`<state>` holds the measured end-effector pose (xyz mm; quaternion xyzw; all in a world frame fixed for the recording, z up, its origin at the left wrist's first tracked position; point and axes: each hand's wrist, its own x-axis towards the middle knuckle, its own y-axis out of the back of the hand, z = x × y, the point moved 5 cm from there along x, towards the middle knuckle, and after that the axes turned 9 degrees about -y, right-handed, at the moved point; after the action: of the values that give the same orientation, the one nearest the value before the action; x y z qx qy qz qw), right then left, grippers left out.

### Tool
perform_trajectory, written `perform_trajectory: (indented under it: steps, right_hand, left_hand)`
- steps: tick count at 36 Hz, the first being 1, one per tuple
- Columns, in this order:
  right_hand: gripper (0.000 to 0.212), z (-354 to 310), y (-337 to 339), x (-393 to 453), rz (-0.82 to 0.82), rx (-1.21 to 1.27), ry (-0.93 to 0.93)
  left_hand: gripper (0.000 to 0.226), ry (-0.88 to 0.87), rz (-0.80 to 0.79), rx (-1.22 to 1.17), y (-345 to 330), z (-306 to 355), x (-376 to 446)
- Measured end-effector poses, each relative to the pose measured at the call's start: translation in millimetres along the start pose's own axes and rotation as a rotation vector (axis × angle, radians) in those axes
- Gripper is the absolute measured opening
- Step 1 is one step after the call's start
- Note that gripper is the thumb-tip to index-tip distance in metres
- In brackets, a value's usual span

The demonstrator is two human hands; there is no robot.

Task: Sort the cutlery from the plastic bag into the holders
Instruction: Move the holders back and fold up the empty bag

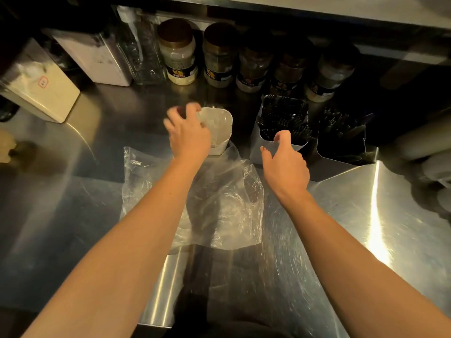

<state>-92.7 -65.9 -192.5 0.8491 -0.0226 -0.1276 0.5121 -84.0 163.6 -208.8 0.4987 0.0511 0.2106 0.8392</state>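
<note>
My left hand (188, 132) grips the empty white plastic holder's (220, 128) rim to steady it; my right hand (284, 164) grips the grey cutlery-filled holder (262, 150), crumpled clear plastic bag (219, 203) between on the bench (73, 191).

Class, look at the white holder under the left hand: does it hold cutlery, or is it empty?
Empty, as far as shown: the white holder shows only a pale bare interior, though the left hand hides part of it.

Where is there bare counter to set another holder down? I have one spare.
Bare steel lies left of the plastic bag, below the white box, and right of the right hand. Crowded: the back row of jars and holders.
</note>
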Motion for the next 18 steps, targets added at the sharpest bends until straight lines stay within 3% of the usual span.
perform_trajectory:
  steps: [4,11,18]
  right_hand:
    - [0.011,-2,-3,7,0.022,-0.115,0.021]
    - [0.008,-11,16,8,0.072,-0.185,0.116]
    - [0.012,-47,73,-23,0.179,-0.079,0.269]
  left_hand:
    - [0.032,0.129,-0.306,-0.115,-18,-20,-7]
    - [0.024,0.144,-0.223,-0.285,-2,-11,2]
    - [0.025,-0.052,-0.109,-0.288,89,38,15]
